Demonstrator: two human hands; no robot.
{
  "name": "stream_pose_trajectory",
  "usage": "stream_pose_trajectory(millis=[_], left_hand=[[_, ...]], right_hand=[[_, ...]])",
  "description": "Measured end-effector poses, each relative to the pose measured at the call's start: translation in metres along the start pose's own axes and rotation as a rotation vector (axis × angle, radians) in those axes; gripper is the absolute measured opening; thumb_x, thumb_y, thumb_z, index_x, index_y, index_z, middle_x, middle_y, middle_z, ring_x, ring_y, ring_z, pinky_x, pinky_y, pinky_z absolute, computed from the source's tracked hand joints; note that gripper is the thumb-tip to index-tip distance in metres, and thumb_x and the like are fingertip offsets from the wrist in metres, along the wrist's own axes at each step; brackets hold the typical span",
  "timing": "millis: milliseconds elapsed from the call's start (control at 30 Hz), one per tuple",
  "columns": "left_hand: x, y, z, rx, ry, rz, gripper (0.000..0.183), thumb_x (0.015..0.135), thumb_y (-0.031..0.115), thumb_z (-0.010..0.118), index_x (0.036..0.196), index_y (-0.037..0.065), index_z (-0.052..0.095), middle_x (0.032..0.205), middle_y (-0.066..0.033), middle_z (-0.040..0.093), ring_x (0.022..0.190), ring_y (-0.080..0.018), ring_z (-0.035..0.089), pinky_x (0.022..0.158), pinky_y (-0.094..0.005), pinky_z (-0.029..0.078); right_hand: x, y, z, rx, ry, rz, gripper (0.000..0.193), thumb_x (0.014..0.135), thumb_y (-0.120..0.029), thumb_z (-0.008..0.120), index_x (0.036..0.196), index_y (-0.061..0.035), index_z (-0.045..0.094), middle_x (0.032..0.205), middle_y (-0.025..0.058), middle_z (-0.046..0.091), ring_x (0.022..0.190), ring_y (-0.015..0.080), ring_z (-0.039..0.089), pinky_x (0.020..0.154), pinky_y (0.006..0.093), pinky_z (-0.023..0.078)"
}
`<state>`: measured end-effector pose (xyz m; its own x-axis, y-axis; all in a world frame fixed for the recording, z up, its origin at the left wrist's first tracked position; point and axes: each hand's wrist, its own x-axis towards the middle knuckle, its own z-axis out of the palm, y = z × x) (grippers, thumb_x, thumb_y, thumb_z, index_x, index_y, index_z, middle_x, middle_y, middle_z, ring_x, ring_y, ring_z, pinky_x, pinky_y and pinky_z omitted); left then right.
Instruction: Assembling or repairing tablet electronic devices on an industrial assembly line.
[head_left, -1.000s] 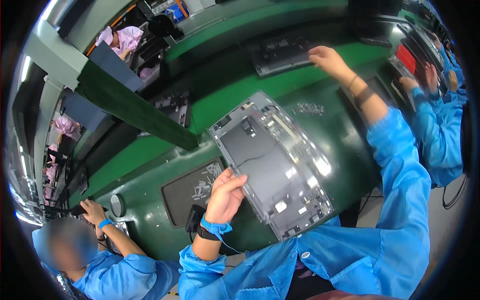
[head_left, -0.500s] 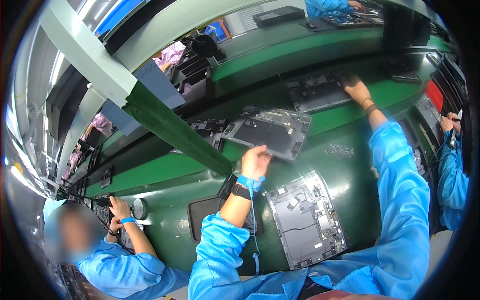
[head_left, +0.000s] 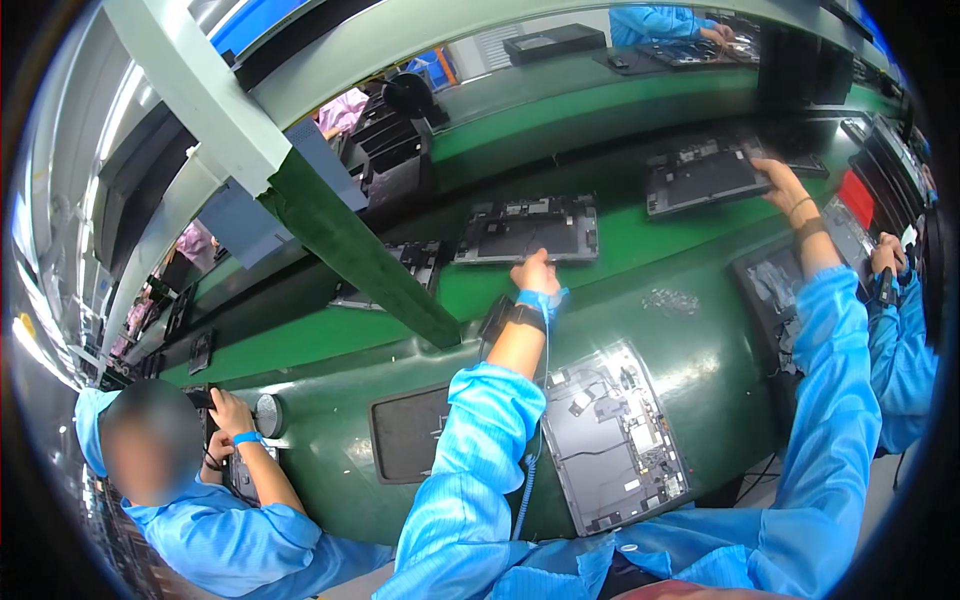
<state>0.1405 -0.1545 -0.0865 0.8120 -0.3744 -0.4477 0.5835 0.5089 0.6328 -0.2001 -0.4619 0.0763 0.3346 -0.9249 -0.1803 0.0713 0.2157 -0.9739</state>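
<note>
With fingers bent at its front edge, my left hand [head_left: 536, 274] grips an opened laptop base [head_left: 515, 233] over the green conveyor belt. A second opened laptop base [head_left: 704, 182] is farther right, its right corner held by my right hand [head_left: 783, 186]; this one looks slightly tilted and blurred. Nearer to me, a third laptop base [head_left: 597, 470] lies on the green bench with its boards and cables exposed, and neither hand touches it. A blue wrist strap [head_left: 540, 299] with a coiled cord circles my left wrist.
Small loose clear pieces [head_left: 670, 301] lie on the bench. A black tray [head_left: 405, 435] sits left, and another tray [head_left: 770, 280] stands beside my right arm. A green-wrapped post [head_left: 365, 255] rises at the belt. Co-workers' hands [head_left: 232, 415] [head_left: 886, 255] are busy on both sides.
My left hand has carried its laptop base away from me, and it now sits straighter along the belt. My right hand has shifted the other base rightward.
</note>
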Motion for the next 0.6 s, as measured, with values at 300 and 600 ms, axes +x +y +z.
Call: stream_pose_trajectory(millis=[300, 600], left_hand=[[-0.012, 0.012, 0.044, 0.094, -0.261, -0.305, 0.041, 0.09, -0.003, 0.045, 0.125, -0.018, 0.032, 0.13, -0.0304, 0.041, 0.124, -0.0438, 0.045, 0.108, -0.0522, 0.04], [-0.219, 0.02, 0.005, -0.119, -0.609, -0.516, 0.06, 0.091, 0.034, 0.067, 0.133, 0.001, 0.039, 0.128, -0.0175, 0.052, 0.123, -0.0318, 0.05, 0.107, -0.0532, 0.039]], right_hand=[[-0.098, 0.049, -0.031, 0.431, -0.113, -0.009, 0.024, 0.094, -0.01, 0.061, 0.114, 0.0027, 0.059, 0.112, 0.0126, 0.065, 0.101, 0.024, 0.065, 0.095, 0.0375, 0.053], [-0.291, 0.103, 0.06, 0.508, -0.196, 0.084, 0.031, 0.095, -0.017, 0.062, 0.121, -0.0019, 0.057, 0.118, 0.0086, 0.064, 0.105, 0.019, 0.062, 0.094, 0.038, 0.049]])
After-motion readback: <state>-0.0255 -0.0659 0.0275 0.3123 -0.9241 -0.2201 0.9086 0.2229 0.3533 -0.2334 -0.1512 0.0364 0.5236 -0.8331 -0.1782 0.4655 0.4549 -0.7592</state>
